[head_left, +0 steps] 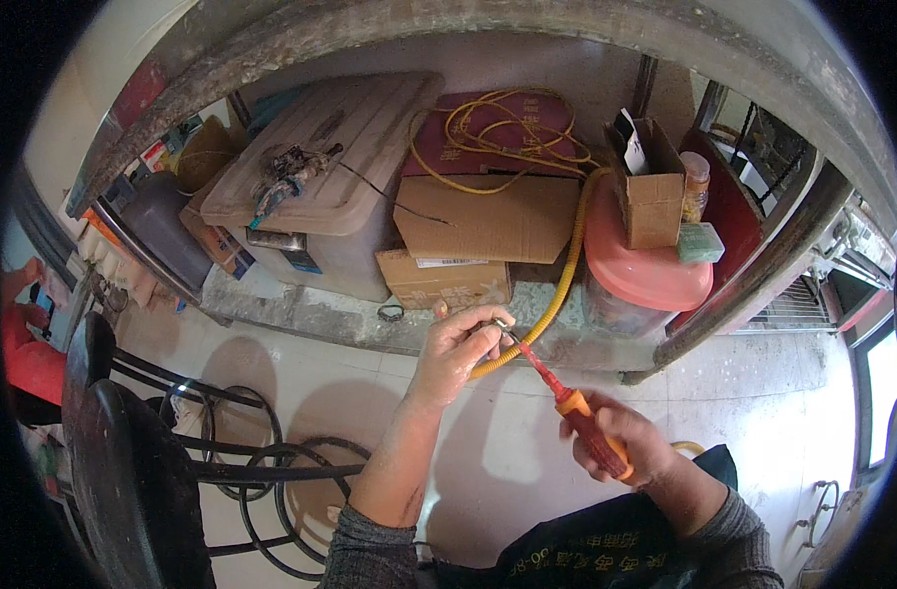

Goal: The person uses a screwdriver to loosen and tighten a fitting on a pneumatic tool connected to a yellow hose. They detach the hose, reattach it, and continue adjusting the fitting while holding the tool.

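Observation:
Pinched between the thumb and fingers of my left hand [460, 348] is a small metal hose clamp [504, 323], partly hidden by the fingertips. My right hand [620, 439] is wrapped round the red and orange handle of a screwdriver [591, 429]. Its red shaft slants up to the left, and the tip is at the clamp; whether it sits in the screw is too small to tell. Just behind the left fingers runs a yellow corrugated hose [563, 285], bending down from the shelf. A dark ring [390, 312] lies on the shelf edge.
On the low shelf stand a lidded plastic bin [316, 255], cardboard boxes [488, 218], a coiled yellow cord [512, 128] and a pink-lidded tub [645, 260] bearing a small carton [655, 196]. A black chair [125, 471] and black tubing [277, 456] are at left.

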`<state>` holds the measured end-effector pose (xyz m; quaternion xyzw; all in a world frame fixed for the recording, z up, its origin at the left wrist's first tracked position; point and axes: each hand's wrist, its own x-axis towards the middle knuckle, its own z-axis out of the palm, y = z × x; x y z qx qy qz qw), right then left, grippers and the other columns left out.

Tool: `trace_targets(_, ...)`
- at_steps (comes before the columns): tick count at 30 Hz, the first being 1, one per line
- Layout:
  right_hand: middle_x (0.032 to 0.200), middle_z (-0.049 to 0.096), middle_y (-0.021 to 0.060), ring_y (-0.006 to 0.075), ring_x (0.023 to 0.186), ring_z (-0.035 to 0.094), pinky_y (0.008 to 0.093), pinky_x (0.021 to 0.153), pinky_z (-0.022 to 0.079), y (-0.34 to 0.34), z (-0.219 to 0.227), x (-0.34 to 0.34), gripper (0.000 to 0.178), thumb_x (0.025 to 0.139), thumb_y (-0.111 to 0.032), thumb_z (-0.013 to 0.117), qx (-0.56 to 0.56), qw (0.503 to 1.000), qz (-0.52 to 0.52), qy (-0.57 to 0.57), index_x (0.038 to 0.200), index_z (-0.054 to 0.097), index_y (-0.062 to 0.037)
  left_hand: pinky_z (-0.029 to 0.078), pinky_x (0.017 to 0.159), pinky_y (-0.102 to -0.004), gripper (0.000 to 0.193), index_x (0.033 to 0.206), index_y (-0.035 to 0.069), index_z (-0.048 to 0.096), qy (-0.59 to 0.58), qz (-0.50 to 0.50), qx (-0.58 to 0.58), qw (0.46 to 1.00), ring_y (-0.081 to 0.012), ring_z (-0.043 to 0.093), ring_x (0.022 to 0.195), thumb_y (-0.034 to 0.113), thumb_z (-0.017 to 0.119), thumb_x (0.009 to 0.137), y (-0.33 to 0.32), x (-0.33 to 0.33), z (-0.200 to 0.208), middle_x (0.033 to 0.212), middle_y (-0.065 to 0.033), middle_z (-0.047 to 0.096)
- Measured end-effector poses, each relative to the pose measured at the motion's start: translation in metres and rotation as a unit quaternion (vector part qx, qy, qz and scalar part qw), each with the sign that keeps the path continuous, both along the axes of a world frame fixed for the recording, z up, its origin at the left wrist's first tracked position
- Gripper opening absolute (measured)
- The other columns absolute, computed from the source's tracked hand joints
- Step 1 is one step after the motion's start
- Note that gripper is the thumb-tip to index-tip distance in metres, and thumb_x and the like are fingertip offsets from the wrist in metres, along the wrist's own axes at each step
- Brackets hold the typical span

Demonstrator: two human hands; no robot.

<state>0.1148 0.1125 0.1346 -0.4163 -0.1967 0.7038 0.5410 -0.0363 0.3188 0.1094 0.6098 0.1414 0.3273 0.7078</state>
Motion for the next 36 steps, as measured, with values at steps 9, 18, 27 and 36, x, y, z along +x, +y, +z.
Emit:
trace_targets(9, 0.085, 0.059, 0.0121, 0.0277, 0.076, 0.062, 0.0334, 0.066, 0.052, 0.002, -0.003, -0.002, 0.035, 0.07, -0.011, 0.073, 0.09, 0.673, -0.118, -0.724, 0.101, 0.06, -0.0031, 0.046, 0.066, -0.0218, 0.017, 0.099, -0.001, 0.063, 0.002, 0.003, 0.005, 1.0, -0.0087, 0.055, 0.071, 0.007, 0.054, 0.086, -0.004, 0.009, -0.003, 0.075, -0.0018, 0.056)
trace_targets(18, 0.088, 0.063, 0.0107, 0.0261, 0.072, 0.063, 0.0349, 0.061, 0.052, -0.001, 0.004, -0.007, 0.045, 0.074, -0.014, 0.067, 0.117, 0.535, -0.108, -0.83, 0.117, 0.056, -0.0032, 0.045, 0.064, -0.021, 0.02, 0.103, -0.001, 0.063, 0.021, 0.034, 0.0, 0.999, -0.0077, 0.054, 0.069, 0.007, 0.054, 0.087, -0.012, 0.01, 0.003, 0.075, -0.0029, 0.057)
trace_targets(27, 0.083, 0.062, 0.0102, 0.019, 0.062, 0.059, 0.0294, 0.056, 0.046, -0.007, 0.007, -0.003, 0.036, 0.083, -0.018, 0.063, 0.073, 0.821, -0.018, -0.567, 0.111, 0.056, 0.004, 0.041, 0.061, -0.0196, 0.021, 0.104, -0.002, 0.064, 0.024, 0.018, 0.036, 0.999, -0.0058, 0.049, 0.067, 0.009, 0.054, 0.088, -0.013, 0.003, 0.007, 0.072, -0.0016, 0.056)
trace_targets(36, 0.081, 0.059, 0.013, 0.0167, 0.06, 0.059, 0.024, 0.054, 0.05, -0.003, 0.002, 0.007, 0.05, 0.093, -0.028, 0.048, -0.014, 0.993, 0.048, 0.108, 0.127, 0.041, 0.0078, 0.042, 0.062, -0.0187, 0.022, 0.105, -0.002, 0.064, 0.006, -0.002, 0.031, 1.0, -0.0059, 0.051, 0.067, 0.008, 0.054, 0.088, -0.011, 0.003, 0.009, 0.072, -0.001, 0.054)
